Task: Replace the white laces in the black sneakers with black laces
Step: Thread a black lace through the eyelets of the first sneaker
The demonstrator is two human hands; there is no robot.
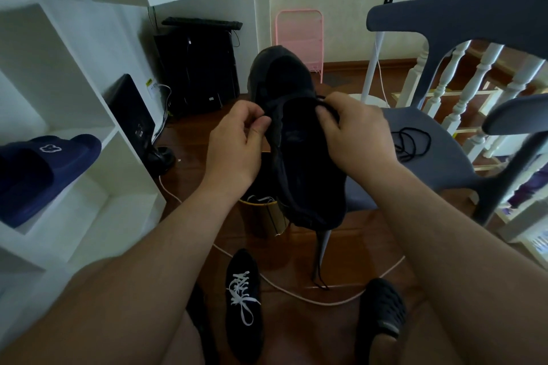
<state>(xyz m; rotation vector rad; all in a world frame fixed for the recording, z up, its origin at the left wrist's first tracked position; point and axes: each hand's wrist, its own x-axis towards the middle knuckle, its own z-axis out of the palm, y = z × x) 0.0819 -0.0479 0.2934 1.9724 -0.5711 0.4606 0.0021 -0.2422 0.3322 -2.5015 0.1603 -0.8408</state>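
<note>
Two bare forearms fill the foreground, rising to a pair of hands working at a black sneaker held up between them, toe pointing away. The left hand pinches the shoe's left edge near the eyelets, thumb and fingers curled; the right hand curls round a loop of black lace at the shoe's right edge. Whether the lace is threaded through the eyelets cannot be made out: black on black, the upper shows little detail. One lace end hangs below the heel, well beneath both hands.

Below the grip, on the wooden floor, lies a second sneaker, its white laces in place. A dark sandal sits below the right forearm, partly cut off by it. A second black lace lies coiled on the grey chair just right of the right hand. A bin under the held shoe is largely hidden; something white shows at its rim. A navy slipper rests on the white shelf, far left of the left hand.
</note>
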